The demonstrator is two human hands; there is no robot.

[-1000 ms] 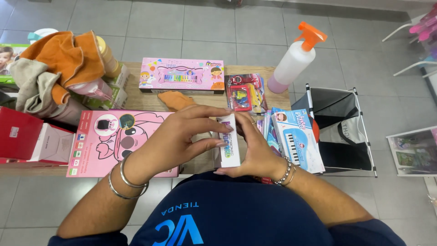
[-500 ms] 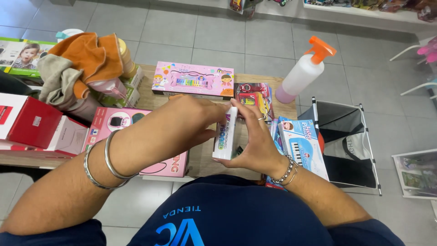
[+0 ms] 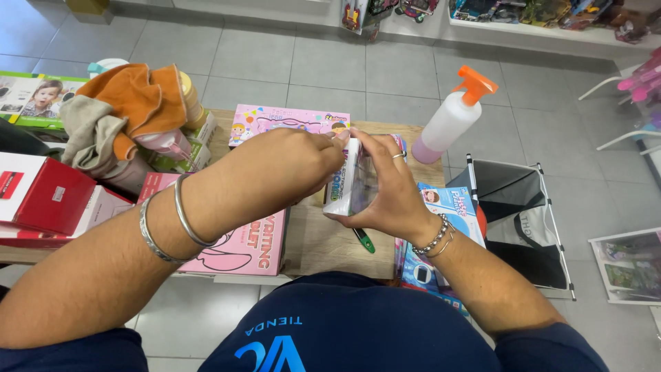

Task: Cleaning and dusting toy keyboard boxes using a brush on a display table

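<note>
Wooden surface (image 3: 323,241) w/ toy boxes, grey tile floor beyond. Nearest: green marker (image 3: 364,240) lies on the surface just below the hands. Both hands are clamped on a small white box (image 3: 352,180), held upright above the surface: right hand (image 3: 389,189) wraps its side, left hand (image 3: 289,169) pinches the top edge. Left of them, pink box (image 3: 241,244); right, blue toy box (image 3: 447,213). Farther: long pink box (image 3: 282,118), orange cloth (image 3: 134,100) on a pile, spray bottle (image 3: 451,120) w/ orange trigger.

Both hands held a small box above a wooden table.
The left hand (image 3: 289,169) pinched the top of the box (image 3: 352,180); the right hand (image 3: 392,193) cradled it over the table (image 3: 323,244).
</note>
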